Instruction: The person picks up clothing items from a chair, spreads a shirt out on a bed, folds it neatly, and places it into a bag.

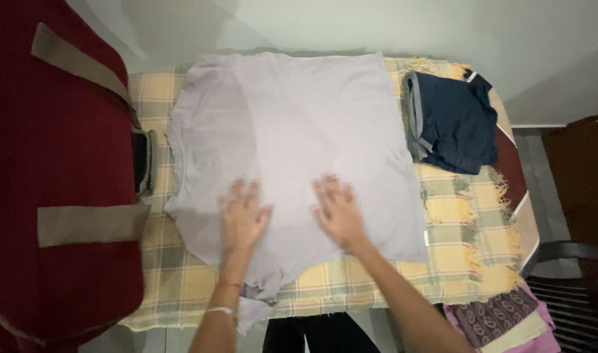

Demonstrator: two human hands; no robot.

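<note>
Both hands lie flat, fingers spread, gripping nothing: left hand (242, 219) and right hand (338, 210) press the lilac T-shirt (292, 137) spread mid-table on the checked cloth (456, 216). It looks light, limp, soft; best pinched at hem or shoulders. Folded navy garment (452, 121) at 2 o'clock, maroon bag (50, 170) at 9.

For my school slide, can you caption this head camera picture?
Left hand and right hand press flat on a pale lilac shirt spread over a checked cloth.
</note>
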